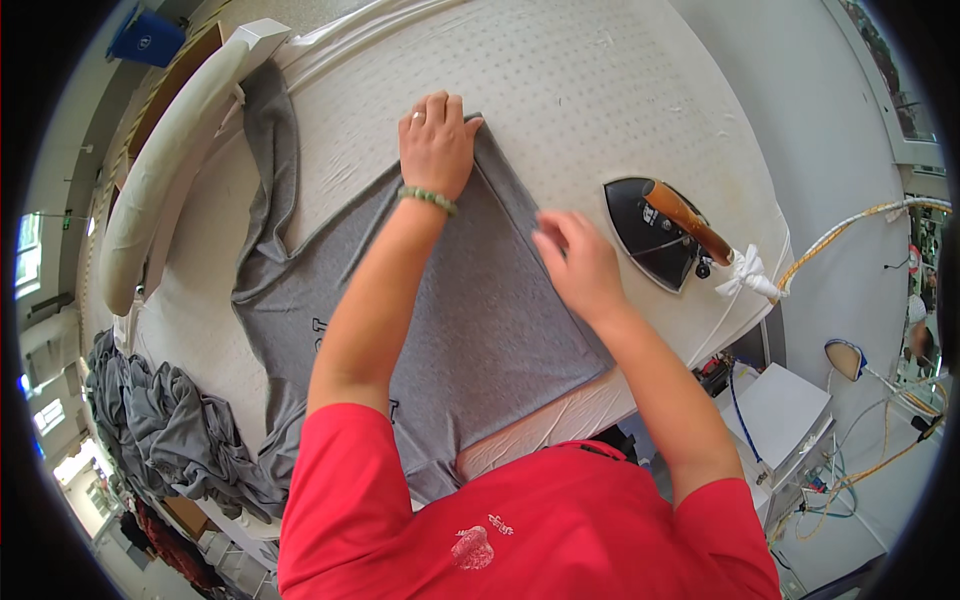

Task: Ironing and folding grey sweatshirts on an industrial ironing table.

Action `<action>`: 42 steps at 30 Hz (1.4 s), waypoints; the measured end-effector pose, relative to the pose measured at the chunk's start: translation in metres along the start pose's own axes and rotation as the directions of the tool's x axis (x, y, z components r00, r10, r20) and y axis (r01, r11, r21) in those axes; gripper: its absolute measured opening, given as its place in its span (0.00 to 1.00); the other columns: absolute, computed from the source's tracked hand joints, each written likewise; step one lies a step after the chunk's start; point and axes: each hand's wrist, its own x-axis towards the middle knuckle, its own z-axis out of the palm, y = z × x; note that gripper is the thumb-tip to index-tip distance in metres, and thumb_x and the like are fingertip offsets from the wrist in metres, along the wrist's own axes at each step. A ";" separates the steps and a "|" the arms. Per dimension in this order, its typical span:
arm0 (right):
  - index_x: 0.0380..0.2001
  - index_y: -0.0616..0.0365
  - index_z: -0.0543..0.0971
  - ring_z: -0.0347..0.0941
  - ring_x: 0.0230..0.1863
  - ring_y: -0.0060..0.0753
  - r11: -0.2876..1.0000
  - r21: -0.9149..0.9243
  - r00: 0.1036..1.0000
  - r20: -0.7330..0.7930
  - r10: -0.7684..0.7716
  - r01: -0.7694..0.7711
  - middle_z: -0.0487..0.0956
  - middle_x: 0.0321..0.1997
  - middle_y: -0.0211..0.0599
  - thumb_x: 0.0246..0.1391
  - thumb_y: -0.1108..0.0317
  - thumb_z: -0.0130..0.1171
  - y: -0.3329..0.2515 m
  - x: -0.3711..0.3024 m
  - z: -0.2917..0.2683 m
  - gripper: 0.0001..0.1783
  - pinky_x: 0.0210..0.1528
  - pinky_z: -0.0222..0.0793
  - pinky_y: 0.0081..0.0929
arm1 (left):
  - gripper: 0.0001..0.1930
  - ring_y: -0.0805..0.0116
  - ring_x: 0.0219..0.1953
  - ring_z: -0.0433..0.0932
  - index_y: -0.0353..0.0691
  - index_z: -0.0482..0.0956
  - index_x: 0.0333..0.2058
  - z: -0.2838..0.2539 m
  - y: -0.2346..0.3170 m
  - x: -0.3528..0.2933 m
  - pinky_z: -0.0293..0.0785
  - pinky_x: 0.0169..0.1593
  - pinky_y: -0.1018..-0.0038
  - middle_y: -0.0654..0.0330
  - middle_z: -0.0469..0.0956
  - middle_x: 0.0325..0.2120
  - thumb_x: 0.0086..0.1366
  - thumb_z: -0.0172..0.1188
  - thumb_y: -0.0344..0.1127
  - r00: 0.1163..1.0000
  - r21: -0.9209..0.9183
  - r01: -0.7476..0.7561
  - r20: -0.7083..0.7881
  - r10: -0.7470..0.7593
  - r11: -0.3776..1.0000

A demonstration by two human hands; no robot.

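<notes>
Head view: a gray knit top (480, 330) lies spread on a padded ironing table (690, 110), to the left of the iron (655, 230). One long, straight edge of the top faces the iron. That edge slants, with its far end up beside the left hand (437, 148) and its near end lower down, closer to the person. A long, thin part that looks like a sleeve (272, 150) is well to the left of the iron, and its long way runs from near to far, pointing away from the person.

The left hand is on the top's far corner, with its fingers bent. I cannot tell if it is pinching the cloth. The right hand (578, 262) is just left of the iron, over the straight edge, loosely open with thumb and fingers apart. I cannot tell if it touches the cloth.

Far left of the iron is a padded arm board (160, 170), and nearer the person on that side is a crumpled gray heap of cloth (175, 430).
</notes>
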 end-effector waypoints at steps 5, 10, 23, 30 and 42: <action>0.43 0.58 0.84 0.83 0.41 0.43 0.995 -0.007 0.995 0.011 0.100 -0.099 0.85 0.40 0.41 0.57 0.62 0.71 0.012 0.116 0.044 0.15 0.45 0.78 0.37 | 0.23 0.49 0.67 0.69 0.35 0.75 0.59 -0.036 0.033 -0.063 0.65 0.70 0.54 0.51 0.73 0.61 0.69 0.62 0.40 0.992 -0.241 0.093 0.109 -0.068 0.966; 0.42 0.62 0.83 0.84 0.39 0.37 0.979 -0.189 0.989 0.111 0.094 -0.072 0.87 0.38 0.43 0.53 0.56 0.74 0.010 0.157 0.058 0.21 0.43 0.79 0.33 | 0.33 0.44 0.77 0.56 0.29 0.65 0.70 -0.039 0.053 -0.083 0.53 0.77 0.51 0.44 0.60 0.74 0.72 0.59 0.42 0.951 -0.281 0.183 0.294 -0.097 0.942; 0.48 0.59 0.82 0.72 0.30 0.19 0.695 0.267 0.702 0.539 0.466 -0.667 0.81 0.32 0.25 0.66 0.55 0.65 0.054 0.022 -0.012 0.18 0.32 0.71 0.25 | 0.41 0.46 0.80 0.47 0.30 0.58 0.74 -0.011 0.085 -0.080 0.39 0.80 0.48 0.45 0.54 0.77 0.75 0.51 0.57 0.882 -0.072 0.283 0.410 -0.230 0.956; 0.69 0.57 0.68 0.79 0.37 0.21 0.771 0.249 0.789 0.393 0.473 -0.587 0.84 0.37 0.30 0.62 0.67 0.68 0.074 -0.142 -0.059 0.35 0.40 0.77 0.28 | 0.40 0.46 0.80 0.47 0.29 0.59 0.73 -0.009 0.097 -0.072 0.39 0.80 0.48 0.45 0.53 0.77 0.75 0.50 0.56 0.891 0.046 0.300 0.345 -0.297 0.953; 0.73 0.67 0.62 0.60 0.77 0.59 0.816 -0.113 0.815 0.222 -0.536 0.567 0.65 0.76 0.57 0.63 0.55 0.65 0.023 -0.035 0.026 0.43 0.76 0.58 0.51 | 0.39 0.44 0.79 0.47 0.27 0.58 0.73 -0.095 0.263 -0.236 0.40 0.80 0.49 0.42 0.52 0.76 0.72 0.53 0.49 0.866 -0.230 0.175 0.498 -0.039 0.957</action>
